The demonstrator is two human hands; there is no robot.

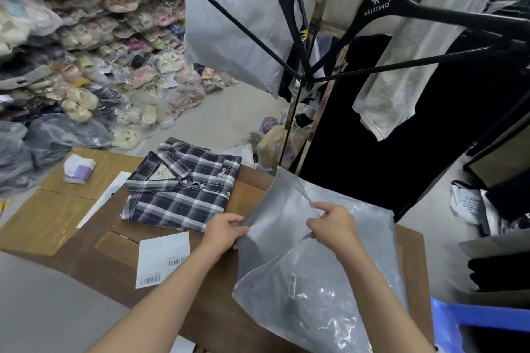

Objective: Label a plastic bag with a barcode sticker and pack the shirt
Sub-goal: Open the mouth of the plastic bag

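Brown cardboard makes the surface point(86, 218), and everything for the job lies on it. The biggest thing is the grey plastic bag point(301, 281), which sits on the right side, partly lifted. Both hands hold its top edge. The left hand point(226, 231) has its fingers point(239, 223) pinched shut on one layer. The right hand point(332, 222) pinches the other layer, so the mouth looks like it is being pulled open. The checked shirt point(183, 189) lies folded just left of the bag, not yet packed. The sheet point(162, 262) with barcode stickers lies near the left arm. The plastic looks thin and slippery. The layers could slip from the fingers or stay stuck together, and the bag could crumple.
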